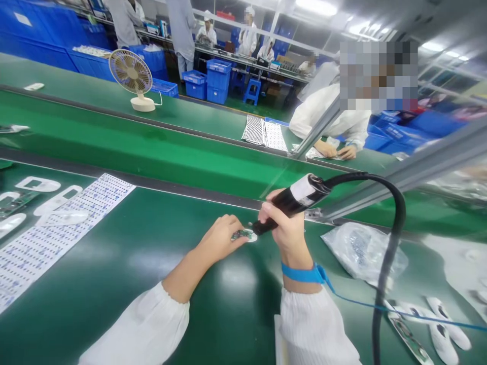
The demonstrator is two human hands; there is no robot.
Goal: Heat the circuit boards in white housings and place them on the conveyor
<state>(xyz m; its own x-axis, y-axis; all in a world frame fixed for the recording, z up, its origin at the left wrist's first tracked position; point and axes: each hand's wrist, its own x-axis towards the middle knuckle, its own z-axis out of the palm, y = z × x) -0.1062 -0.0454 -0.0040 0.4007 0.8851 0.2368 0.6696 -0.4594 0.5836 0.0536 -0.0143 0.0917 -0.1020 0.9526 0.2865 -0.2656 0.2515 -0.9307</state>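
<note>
Head view: the left hand (222, 238) has its grip pinched on a small white part with a green board (245, 235), low over the green worktop (152, 263), inside its far edge. The right hand (283, 223) has its grip closed round a black cylindrical tool (292, 203), whose tip points left and down at the part; whether they touch I cannot tell. A thick black cable (395, 228) arches from the tool's rear and drops along the right side, crossing a blue cord (357, 300) from the wrist strap (302, 274). Green surface stretches from the left forearm to a long printed sheet (76, 228), which lies aslant beside white shells (38, 184). On the right, room narrows between the forearm and a clear plastic bag (357, 248), with more white shells (443, 329) nearer the camera. Beyond the far edge, a cream fan (131, 73) and a person in white sleeves (315, 114) are at another bench (198, 119). The tool bears a white label (303, 187); any writing there, like the sheet's rows of dark marks, is too small to read.
</note>
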